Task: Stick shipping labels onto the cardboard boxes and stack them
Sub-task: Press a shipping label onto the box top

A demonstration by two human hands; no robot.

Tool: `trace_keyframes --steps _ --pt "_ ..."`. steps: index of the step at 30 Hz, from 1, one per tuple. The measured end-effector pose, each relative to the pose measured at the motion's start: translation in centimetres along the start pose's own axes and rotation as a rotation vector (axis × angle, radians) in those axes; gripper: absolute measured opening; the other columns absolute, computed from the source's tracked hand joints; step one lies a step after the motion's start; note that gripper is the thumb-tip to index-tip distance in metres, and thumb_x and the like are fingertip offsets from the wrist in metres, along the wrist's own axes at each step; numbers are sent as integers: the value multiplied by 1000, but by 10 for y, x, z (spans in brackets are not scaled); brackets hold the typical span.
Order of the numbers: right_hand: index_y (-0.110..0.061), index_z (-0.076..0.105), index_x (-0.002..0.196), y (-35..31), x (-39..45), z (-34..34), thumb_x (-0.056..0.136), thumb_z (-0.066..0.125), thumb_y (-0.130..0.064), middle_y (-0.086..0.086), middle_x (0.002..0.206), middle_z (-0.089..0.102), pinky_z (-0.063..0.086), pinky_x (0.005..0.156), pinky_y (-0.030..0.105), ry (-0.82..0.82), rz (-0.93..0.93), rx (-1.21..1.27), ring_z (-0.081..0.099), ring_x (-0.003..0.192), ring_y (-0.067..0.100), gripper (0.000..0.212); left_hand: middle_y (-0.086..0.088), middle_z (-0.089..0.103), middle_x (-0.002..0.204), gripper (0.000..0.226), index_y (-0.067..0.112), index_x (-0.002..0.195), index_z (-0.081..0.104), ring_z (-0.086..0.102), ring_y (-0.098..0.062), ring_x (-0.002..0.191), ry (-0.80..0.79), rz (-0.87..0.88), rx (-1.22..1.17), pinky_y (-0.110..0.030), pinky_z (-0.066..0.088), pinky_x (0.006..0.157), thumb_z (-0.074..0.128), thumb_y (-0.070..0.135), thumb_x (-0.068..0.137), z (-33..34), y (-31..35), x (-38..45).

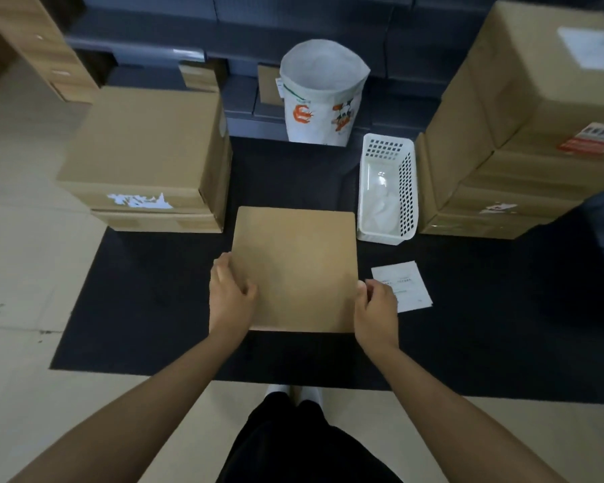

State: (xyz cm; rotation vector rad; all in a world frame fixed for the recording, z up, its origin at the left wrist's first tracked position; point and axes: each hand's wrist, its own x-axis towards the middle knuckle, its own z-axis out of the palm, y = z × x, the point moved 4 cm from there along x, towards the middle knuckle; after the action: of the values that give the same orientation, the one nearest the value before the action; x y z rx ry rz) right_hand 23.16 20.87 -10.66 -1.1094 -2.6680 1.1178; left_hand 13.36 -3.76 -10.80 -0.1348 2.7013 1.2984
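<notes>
My left hand (229,294) and right hand (377,305) clamp the box (295,270) between them, a label (403,285) just beside my right fingers.

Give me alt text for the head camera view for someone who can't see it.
Both hands, left hand and right hand, grip the sides of a plain cardboard box on a dark mat. A white label sheet lies right of it.

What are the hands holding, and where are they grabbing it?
Both hold the box: left hand on its left edge, right hand on its right edge, near the front corners.
</notes>
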Motion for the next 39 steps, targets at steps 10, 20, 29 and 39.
trace_keyframes --steps 10,20,29,39 --pt "-10 39 140 45 66 -79 99 40 -36 9 137 45 36 102 32 -217 -212 -699 42 123 23 48 -5 52 131 44 12 132 48 46 -23 123 -322 627 504 -30 28 104 48 19 89 126 138 -15" --pt "-10 38 139 95 102 -90 96 47 -31 10 138 41 37 99 36 -448 -405 -651 42 120 25 49 -7 42 143 52 13 139 39 37 -22 132 -524 478 768 -31 29 109 52 28 91 233 160 -56" --pt "-11 47 131 127 92 -78 91 48 -6 8 135 44 40 97 34 -548 -550 -712 45 117 24 40 -9 28 153 63 16 143 34 30 -24 138 -590 492 910 -35 27 111 59 38 90 259 125 -78" --pt "-12 48 130 135 89 -79 96 49 -23 6 130 48 40 96 34 -544 -649 -741 47 114 22 36 -7 48 130 46 15 130 44 50 -25 115 -562 576 971 -34 37 96 58 34 90 264 133 -78"
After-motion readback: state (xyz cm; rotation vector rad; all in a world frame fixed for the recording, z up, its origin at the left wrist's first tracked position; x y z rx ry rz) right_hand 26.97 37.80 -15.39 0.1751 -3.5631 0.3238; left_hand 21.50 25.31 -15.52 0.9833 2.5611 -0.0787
